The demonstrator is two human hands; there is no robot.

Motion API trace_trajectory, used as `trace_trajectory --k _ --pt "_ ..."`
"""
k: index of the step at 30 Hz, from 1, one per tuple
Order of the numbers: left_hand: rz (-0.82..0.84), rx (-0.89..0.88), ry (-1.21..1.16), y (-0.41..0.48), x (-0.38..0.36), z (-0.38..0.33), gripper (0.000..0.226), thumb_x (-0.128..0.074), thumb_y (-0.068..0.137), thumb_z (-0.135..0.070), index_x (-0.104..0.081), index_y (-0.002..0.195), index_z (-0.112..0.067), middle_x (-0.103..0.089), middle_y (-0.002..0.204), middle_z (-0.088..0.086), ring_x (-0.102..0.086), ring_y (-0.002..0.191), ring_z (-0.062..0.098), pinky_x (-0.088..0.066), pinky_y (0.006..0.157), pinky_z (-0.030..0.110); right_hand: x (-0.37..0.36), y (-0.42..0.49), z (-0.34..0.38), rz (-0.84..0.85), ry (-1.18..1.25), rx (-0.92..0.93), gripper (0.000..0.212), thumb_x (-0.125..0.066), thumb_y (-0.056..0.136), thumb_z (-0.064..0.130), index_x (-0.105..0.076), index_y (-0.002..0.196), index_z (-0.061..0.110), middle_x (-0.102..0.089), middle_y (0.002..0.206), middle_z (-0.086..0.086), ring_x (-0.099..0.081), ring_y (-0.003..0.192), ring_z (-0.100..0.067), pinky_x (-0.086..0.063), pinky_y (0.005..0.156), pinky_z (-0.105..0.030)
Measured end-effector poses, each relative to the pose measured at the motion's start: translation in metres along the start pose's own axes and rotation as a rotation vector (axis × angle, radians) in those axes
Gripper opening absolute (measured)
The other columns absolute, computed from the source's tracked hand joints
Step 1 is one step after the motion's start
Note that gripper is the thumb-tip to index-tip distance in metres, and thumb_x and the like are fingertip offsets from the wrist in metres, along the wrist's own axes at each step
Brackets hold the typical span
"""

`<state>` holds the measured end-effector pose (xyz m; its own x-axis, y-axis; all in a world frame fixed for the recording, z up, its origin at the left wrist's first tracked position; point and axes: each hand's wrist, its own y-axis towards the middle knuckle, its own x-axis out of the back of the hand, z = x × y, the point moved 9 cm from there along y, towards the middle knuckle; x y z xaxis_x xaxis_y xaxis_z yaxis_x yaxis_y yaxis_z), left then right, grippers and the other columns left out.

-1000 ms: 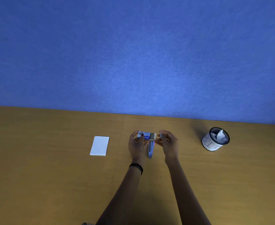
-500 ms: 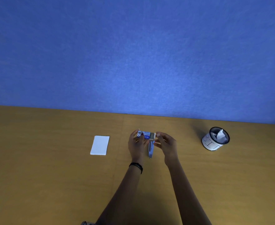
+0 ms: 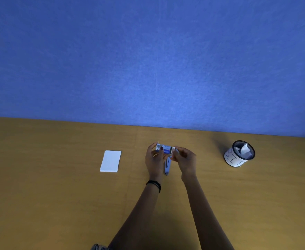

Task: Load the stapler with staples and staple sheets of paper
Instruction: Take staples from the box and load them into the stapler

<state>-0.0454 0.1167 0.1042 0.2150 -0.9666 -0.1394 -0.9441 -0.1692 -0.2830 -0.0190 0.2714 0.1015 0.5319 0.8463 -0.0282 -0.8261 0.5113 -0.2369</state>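
Note:
A small blue and white staple box (image 3: 164, 149) is held just above the wooden desk, gripped by my left hand (image 3: 155, 159) at its left end. My right hand (image 3: 184, 158) pinches the box's right end, where a white flap or strip shows. Below the box, between my hands, a silver stapler (image 3: 167, 168) lies on the desk with its long axis pointing toward me. A small stack of white paper sheets (image 3: 111, 161) lies flat to the left of my hands.
A round cup (image 3: 239, 153) with a dark rim and white label holds crumpled paper at the right. A blue wall (image 3: 148, 69) rises behind the desk (image 3: 58, 204).
My right hand has shifted slightly left, closing in on the right end of the staple box. My left hand, the box and the stapler stay where they were.

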Motion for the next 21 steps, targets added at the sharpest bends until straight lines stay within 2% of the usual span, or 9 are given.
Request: trace_trajectory --k 3,9,16,18,21 --pt "0.016 0.000 -0.007 -0.003 -0.003 0.003 0.030 -0.059 0.090 -0.006 -0.056 0.120 -0.007 -0.065 0.105 0.012 -0.067 0.090 0.018 -0.056 0.063 0.015 0.002 0.001 0.000 -0.020 -0.036 0.013 0.009 -0.063 0.087 0.006 -0.070 0.092 0.006 -0.069 0.072 0.000 -0.066 0.054 -0.001 -0.051 0.053 -0.011" --pt "0.070 -0.003 0.034 -0.005 -0.013 0.011 0.029 -0.058 0.089 -0.004 -0.055 0.118 -0.006 -0.064 0.094 0.003 -0.065 0.079 0.005 -0.053 0.060 0.012 0.006 0.004 -0.003 -0.052 -0.138 0.062 0.016 -0.059 0.089 0.009 -0.073 0.096 0.004 -0.071 0.073 -0.002 -0.067 0.061 -0.006 -0.053 0.057 -0.014" --pt "0.184 0.015 0.105 -0.003 -0.023 0.023 0.029 -0.056 0.091 -0.001 -0.054 0.120 -0.001 -0.064 0.095 0.005 -0.062 0.079 0.004 -0.051 0.062 0.009 0.016 0.009 -0.025 -0.032 -0.109 -0.042 0.013 -0.063 0.087 0.008 -0.072 0.095 0.003 -0.071 0.075 -0.002 -0.067 0.062 -0.009 -0.057 0.068 -0.029" --pt "0.248 0.076 0.144 -0.003 -0.027 0.033 0.031 -0.056 0.091 -0.002 -0.053 0.122 0.000 -0.065 0.101 0.010 -0.063 0.081 0.010 -0.054 0.066 0.013 0.023 0.010 -0.033 -0.037 -0.069 -0.087 0.012 -0.064 0.085 0.005 -0.071 0.093 0.000 -0.070 0.073 -0.002 -0.066 0.061 -0.010 -0.058 0.063 -0.023" --pt "0.329 0.126 0.282 -0.003 -0.027 0.049 0.035 -0.053 0.091 -0.003 -0.053 0.126 -0.002 -0.063 0.116 0.020 -0.063 0.097 0.026 -0.049 0.071 0.018 0.037 0.012 -0.051 -0.057 0.031 -0.198 0.015 -0.064 0.084 0.000 -0.067 0.098 -0.006 -0.065 0.073 -0.008 -0.060 0.063 -0.015 -0.055 0.054 -0.014"
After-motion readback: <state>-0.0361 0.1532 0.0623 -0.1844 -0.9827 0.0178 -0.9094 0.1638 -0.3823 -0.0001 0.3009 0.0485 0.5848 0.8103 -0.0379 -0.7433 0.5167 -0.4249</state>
